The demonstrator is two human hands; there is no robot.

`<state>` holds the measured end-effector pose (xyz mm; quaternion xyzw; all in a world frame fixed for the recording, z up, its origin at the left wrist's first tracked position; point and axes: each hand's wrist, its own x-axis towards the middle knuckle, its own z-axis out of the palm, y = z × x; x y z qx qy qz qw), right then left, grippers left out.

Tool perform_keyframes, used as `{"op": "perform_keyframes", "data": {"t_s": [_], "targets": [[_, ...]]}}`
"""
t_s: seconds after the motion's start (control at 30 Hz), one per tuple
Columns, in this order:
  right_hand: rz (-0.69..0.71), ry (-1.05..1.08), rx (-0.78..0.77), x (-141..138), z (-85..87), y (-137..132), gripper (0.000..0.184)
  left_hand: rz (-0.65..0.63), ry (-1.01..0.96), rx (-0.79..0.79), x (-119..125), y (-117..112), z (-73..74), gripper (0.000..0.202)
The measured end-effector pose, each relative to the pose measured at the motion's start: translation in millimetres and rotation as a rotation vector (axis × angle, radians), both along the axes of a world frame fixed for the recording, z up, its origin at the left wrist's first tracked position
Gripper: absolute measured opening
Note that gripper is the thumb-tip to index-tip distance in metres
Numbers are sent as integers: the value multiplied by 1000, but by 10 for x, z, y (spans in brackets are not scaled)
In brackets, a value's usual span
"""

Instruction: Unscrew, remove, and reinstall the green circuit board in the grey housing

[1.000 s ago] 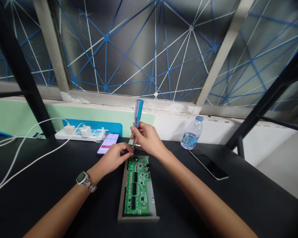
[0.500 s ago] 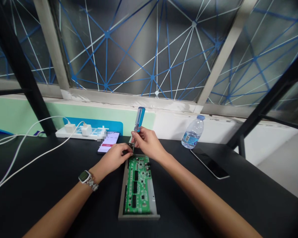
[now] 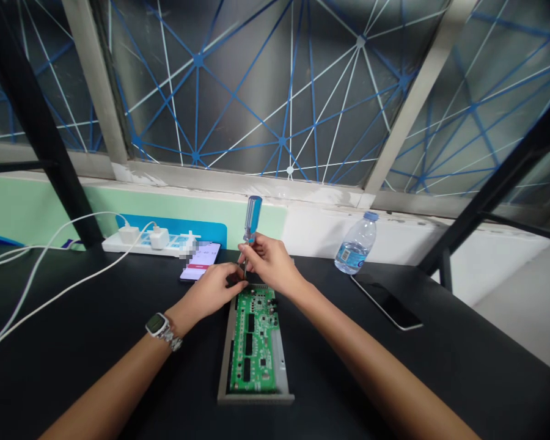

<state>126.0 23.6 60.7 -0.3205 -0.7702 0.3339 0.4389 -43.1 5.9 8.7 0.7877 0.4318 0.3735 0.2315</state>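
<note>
My right hand (image 3: 270,260) is closed round the lower part of a screwdriver (image 3: 253,214) with a clear and blue handle. The screwdriver stands nearly upright, its shaft pointing down at the far end of a green circuit board (image 3: 256,342). My left hand (image 3: 217,286) is closed in a pinch beside the screwdriver's tip, at the board's far left corner. What its fingertips hold, if anything, is hidden. The board lies in a grey metal frame (image 3: 223,366) on the black table, its long side running away from me.
A lit phone (image 3: 201,261) lies behind my left hand, near a white power strip (image 3: 169,245) with plugged-in chargers and white cables (image 3: 80,282). On the right stand a water bottle (image 3: 355,244) and, before it, a dark phone (image 3: 387,304). A wall and window frame bound the table's back.
The screwdriver's handle has tipped slightly to the left and stands more upright. My right fingers have shifted a little with it; the left hand and board stay almost in place.
</note>
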Motion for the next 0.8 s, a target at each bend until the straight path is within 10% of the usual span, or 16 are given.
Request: {"op": "perform_keyframes", "data": {"t_s": [0.37, 0.8], "targets": [[2, 13, -19, -23, 4, -11, 26, 44, -489, -68, 212, -36, -59, 18], [115, 35, -206, 76, 74, 31, 22, -98, -549, -260, 175, -7, -34, 21]]}}
